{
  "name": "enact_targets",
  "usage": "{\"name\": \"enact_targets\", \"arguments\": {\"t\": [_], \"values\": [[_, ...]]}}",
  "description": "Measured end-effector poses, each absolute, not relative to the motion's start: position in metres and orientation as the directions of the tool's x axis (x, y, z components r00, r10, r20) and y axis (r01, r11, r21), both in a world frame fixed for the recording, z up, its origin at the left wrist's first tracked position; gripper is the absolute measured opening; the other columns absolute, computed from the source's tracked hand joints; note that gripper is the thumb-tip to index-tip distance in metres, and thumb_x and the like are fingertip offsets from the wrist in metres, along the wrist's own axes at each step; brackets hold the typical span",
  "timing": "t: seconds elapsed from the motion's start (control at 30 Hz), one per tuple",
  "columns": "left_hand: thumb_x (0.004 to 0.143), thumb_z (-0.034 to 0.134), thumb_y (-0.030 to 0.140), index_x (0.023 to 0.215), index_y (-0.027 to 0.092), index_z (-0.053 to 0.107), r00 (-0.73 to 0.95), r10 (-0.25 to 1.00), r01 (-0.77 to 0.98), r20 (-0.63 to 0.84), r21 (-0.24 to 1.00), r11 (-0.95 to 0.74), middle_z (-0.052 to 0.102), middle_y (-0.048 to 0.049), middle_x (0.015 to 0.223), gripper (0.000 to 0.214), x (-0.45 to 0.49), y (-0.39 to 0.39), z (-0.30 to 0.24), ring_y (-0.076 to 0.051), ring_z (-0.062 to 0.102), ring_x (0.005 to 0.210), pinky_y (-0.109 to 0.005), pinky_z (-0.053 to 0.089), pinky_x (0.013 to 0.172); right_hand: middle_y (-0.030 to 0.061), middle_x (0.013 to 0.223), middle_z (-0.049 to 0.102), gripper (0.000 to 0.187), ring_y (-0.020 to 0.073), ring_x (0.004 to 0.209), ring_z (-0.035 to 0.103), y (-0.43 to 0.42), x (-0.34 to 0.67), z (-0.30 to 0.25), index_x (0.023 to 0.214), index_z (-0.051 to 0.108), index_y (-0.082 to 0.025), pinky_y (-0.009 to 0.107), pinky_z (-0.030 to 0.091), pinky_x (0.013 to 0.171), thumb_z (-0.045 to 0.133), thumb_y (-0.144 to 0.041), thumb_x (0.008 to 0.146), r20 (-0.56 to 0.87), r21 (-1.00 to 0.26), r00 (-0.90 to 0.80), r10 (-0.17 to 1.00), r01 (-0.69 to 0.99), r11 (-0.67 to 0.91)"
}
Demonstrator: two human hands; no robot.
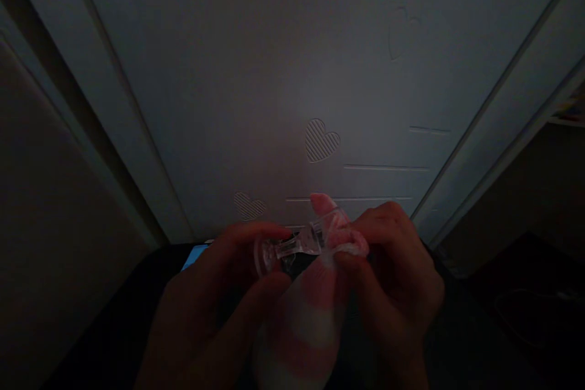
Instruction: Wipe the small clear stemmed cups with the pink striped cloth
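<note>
My left hand (223, 298) holds a clear, stemmed, goblet-shaped piece (299, 244) by its round base, between thumb and fingers. The wider end of that clear piece points right and meets the pink part of a soft pink-and-white striped item (315, 323). My right hand (397, 262) is closed on a fold of this striped item, thumb below and fingers above. A pink tip of it sticks up past the clear piece. The striped body hangs down between both hands. Dim light hides whether the clear end lies around the pink part or only against it.
A pale panel with engraved hearts (322, 141) and grooved lines stands close in front. A lit blue-white screen or object (195, 256) shows beside my left hand. Dark fabric lies below. At right is a shadowed area with a thin cable (516, 292).
</note>
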State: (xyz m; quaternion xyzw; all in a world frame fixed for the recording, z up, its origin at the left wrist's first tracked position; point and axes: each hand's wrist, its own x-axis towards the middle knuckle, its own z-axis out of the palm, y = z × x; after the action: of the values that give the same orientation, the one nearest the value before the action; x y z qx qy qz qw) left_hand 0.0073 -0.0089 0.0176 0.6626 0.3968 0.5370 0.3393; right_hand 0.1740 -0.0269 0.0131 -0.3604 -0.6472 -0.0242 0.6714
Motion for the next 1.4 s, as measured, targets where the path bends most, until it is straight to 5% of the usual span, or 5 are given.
{"name": "enact_targets", "arguments": {"t": [0.13, 0.8, 0.97, 1.2, 1.4], "values": [[0.079, 0.075, 0.042, 0.1, 0.044, 0.067, 0.094, 0.911, 0.159, 0.402, 0.897, -0.412, 0.071, 0.0118, 0.079, 0.022, 0.007, -0.013, 0.017, -0.009, 0.064, 0.063, -0.01, 0.051, 0.055, -0.0043, 0.077, 0.055, 0.013, 0.0095, 0.071, 0.051, -0.027, 0.174, 0.012, 0.086, 0.063, -0.02, 0.023, 0.042, 0.06, 0.064, -0.008, 0.085, 0.879, -0.467, 0.176, 0.442, 0.496, 0.732], [0.094, 0.055, 0.052, 0.1, 0.04, 0.064, 0.203, 0.809, 0.34, 0.552, 0.735, -0.587, 0.061, 0.0123, 0.063, 0.016, 0.001, -0.006, 0.013, -0.006, 0.058, 0.051, -0.008, 0.044, 0.049, -0.0047, 0.077, 0.054, 0.008, 0.0073, 0.072, 0.05, -0.029, 0.177, 0.013, 0.085, 0.063, -0.018, 0.022, 0.04, 0.062, 0.067, -0.011, 0.086, 0.864, -0.491, 0.152, 0.48, 0.464, 0.737], [0.095, 0.05, 0.056, 0.083, 0.034, 0.064, 0.232, 0.795, 0.25, 0.561, 0.755, -0.606, 0.065, 0.0114, 0.065, 0.029, -0.002, -0.005, 0.018, -0.008, 0.06, 0.055, -0.01, 0.047, 0.05, -0.0046, 0.076, 0.053, 0.008, 0.0074, 0.072, 0.05, -0.029, 0.177, 0.015, 0.084, 0.063, -0.018, 0.022, 0.04, 0.061, 0.067, -0.011, 0.087, 0.869, -0.481, 0.126, 0.478, 0.437, 0.76], [0.082, 0.073, 0.042, 0.111, 0.05, 0.062, 0.154, 0.838, 0.131, 0.524, 0.83, -0.543, 0.068, 0.0143, 0.073, 0.031, 0.003, -0.008, 0.013, -0.007, 0.064, 0.058, -0.01, 0.05, 0.054, -0.0044, 0.078, 0.054, 0.01, 0.008, 0.074, 0.051, -0.028, 0.176, 0.011, 0.085, 0.064, -0.018, 0.024, 0.04, 0.063, 0.065, -0.008, 0.086, 0.866, -0.494, 0.174, 0.47, 0.455, 0.741], [0.09, 0.058, 0.054, 0.098, 0.042, 0.061, 0.057, 0.893, 0.269, 0.446, 0.855, -0.444, 0.057, 0.0117, 0.061, 0.016, 0.013, -0.016, 0.018, -0.01, 0.052, 0.053, -0.018, 0.044, 0.053, -0.0044, 0.076, 0.053, 0.009, 0.0076, 0.072, 0.049, -0.028, 0.176, 0.014, 0.084, 0.063, -0.017, 0.023, 0.039, 0.061, 0.067, -0.008, 0.085, 0.874, -0.479, 0.161, 0.459, 0.451, 0.753]]}}
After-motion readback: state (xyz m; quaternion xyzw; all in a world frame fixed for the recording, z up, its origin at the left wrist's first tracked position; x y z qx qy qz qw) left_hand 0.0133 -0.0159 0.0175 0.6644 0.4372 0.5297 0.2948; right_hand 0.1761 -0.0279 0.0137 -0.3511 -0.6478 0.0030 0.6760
